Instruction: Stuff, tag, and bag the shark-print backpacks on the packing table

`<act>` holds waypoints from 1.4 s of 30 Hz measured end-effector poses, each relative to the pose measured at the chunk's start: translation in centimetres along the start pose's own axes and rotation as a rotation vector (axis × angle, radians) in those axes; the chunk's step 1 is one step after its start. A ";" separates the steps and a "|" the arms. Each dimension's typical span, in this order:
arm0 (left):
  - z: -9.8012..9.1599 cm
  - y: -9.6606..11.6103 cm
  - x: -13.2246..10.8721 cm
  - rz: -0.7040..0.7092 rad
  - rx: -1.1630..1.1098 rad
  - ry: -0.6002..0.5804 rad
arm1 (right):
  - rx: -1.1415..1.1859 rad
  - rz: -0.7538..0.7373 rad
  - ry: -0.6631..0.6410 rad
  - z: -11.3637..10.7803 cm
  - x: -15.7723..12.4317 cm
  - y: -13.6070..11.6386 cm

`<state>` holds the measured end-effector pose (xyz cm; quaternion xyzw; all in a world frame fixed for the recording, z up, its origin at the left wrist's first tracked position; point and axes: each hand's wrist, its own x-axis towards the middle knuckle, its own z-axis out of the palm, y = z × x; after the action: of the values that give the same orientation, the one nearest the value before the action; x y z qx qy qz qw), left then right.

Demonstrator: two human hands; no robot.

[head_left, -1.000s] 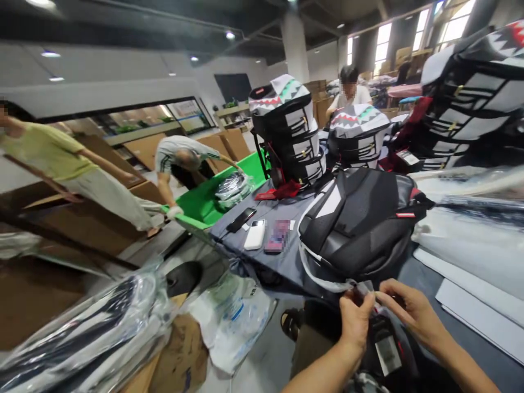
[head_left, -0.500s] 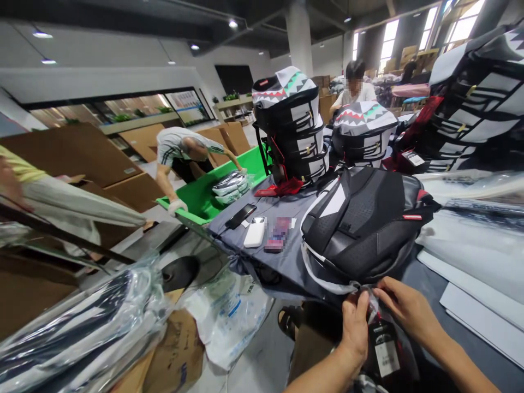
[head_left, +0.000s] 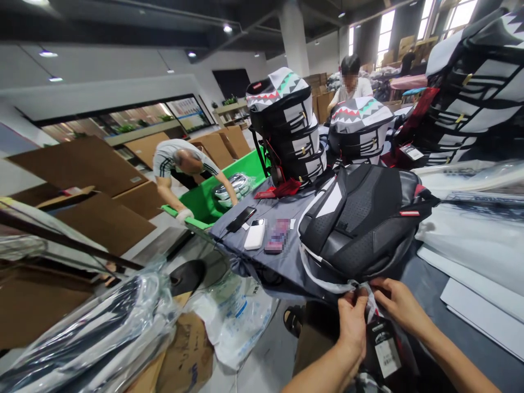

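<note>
A black backpack [head_left: 362,218] with a white panel lies on the grey-covered table, its padded side facing up. At its near edge, my left hand [head_left: 352,322] pinches a whitish strip [head_left: 371,303] between thumb and fingers. Close by on the right, my right hand [head_left: 399,303] has its fingers curled onto the same strip; the fingertips are partly hidden. Just below both hands hangs a black hang tag [head_left: 385,349] with a white barcode label. A pale band [head_left: 315,275] runs along the backpack's lower left side.
A black phone [head_left: 241,219], a white power bank [head_left: 254,234] and a blurred item lie left of the backpack. Stacked backpacks [head_left: 282,125] stand behind. White sheets [head_left: 483,311] lie right. A co-worker [head_left: 180,164] bends over a green bin [head_left: 196,210]. Plastic-wrapped goods [head_left: 102,327] sit lower left.
The co-worker's arm has reached lower into the green bin. A person in yellow at far left has mostly left view. My hands have barely moved at the strip.
</note>
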<state>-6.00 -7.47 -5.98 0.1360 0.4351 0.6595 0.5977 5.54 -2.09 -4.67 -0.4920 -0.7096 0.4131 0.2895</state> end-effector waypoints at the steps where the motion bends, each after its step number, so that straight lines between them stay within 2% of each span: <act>1: 0.1 0.1 0.0 -0.004 -0.007 -0.002 | -0.002 0.007 0.025 0.1 -0.1 0.0; 4: 0.2 0.3 0.0 -0.008 -0.038 0.004 | -0.067 0.004 0.218 0.4 -0.7 -0.3; 6: 0.1 0.4 0.0 0.002 -0.049 0.010 | -0.082 -0.033 0.286 0.6 -1.1 -0.5; 7: 0.1 0.5 -0.1 0.009 -0.047 0.010 | -0.061 -0.047 0.261 0.7 -1.2 -0.6; 9: 0.1 0.4 0.0 0.017 -0.026 0.014 | 0.039 -0.012 0.124 0.7 -1.4 -0.8; 12: 0.1 0.1 0.3 0.007 0.024 0.063 | 0.206 0.189 -0.090 0.9 -1.4 -0.7; 15: 0.0 -0.1 0.4 0.007 0.043 0.072 | 0.242 0.364 -0.095 0.9 -1.0 0.0; 17: -0.8 0.1 -0.1 0.016 0.091 0.023 | 0.184 0.374 -0.065 0.4 -0.7 0.7; 19: -2.3 0.6 -1.0 0.049 0.227 -0.062 | 0.076 0.244 -0.065 -0.4 -0.7 1.1; 21: -4.4 1.5 -2.0 0.186 0.474 -0.106 | -0.085 -0.007 0.039 -1.1 -1.1 0.8; 22: -5.4 2.1 -2.4 0.336 0.627 -0.111 | -0.177 -0.167 0.133 -1.2 -1.6 0.3; 24: -7.0 3.8 -2.6 0.740 0.945 -0.070 | -0.387 -0.479 0.343 -0.5 -2.4 -1.2; 26: -7.5 5.8 -1.8 1.081 1.204 -0.045 | -0.630 -0.676 0.475 1.1 -2.9 -3.0; 27: -7.4 6.7 -1.2 1.164 1.298 -0.060 | -0.745 -0.708 0.518 2.0 -2.9 -3.8; 30: -6.5 8.7 0.9 1.152 1.476 -0.170 | -0.950 -0.644 0.595 4.3 -2.3 -4.9; 34: -5.8 9.1 2.2 1.097 1.596 -0.319 | -0.966 -0.623 0.603 5.0 -1.6 -4.3; 42: -6.1 8.0 2.4 1.027 1.498 -0.289 | -0.827 -0.616 0.643 4.0 -2.1 -3.0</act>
<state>-16.27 -7.04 -4.44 0.7454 0.5558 0.3663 0.0356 1.68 -5.80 -4.02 -0.4359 -0.7980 -0.1690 0.3802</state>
